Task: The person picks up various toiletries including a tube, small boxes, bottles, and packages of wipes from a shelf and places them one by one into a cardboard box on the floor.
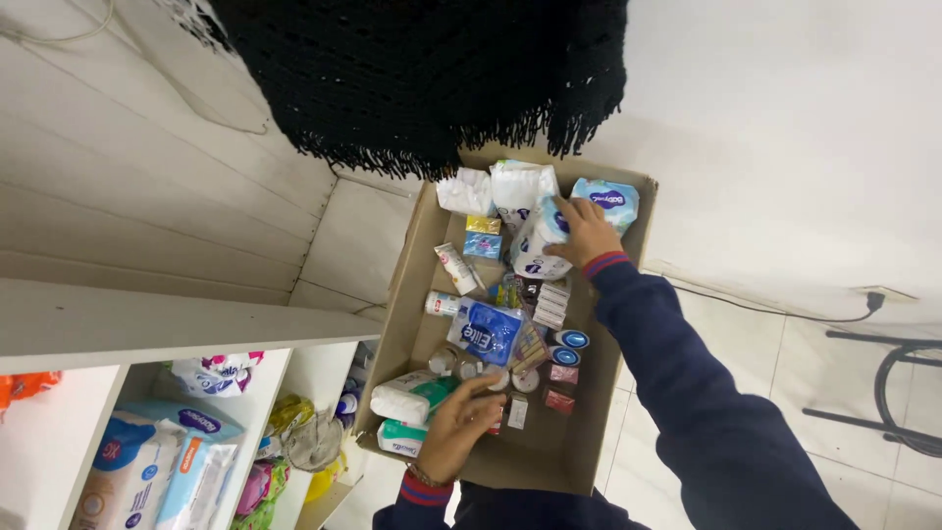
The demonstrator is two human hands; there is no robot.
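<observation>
Two hands sort through a cardboard box (pixel 589 432) of toiletries beside a white shelf (pixel 147 324).

The right hand (pixel 586 232) lies curled over a white-and-blue pack (pixel 538 240) at the far end of the box, between a white bag (pixel 520 183) and a pale blue pack (pixel 610 199); it looks to be grasping it from above, though the fingertips are hidden. The left hand (pixel 459 422) reaches in at the near end, fingers bent over small round jars (pixel 510 377) beside a white-and-green pack (pixel 410 397); whether it has closed on one cannot be told. A blue pouch (pixel 486 332) lies mid-box. With the goods packed so tightly, a straight lift of the pack would serve best, as neighbours could topple if dragged.
</observation>
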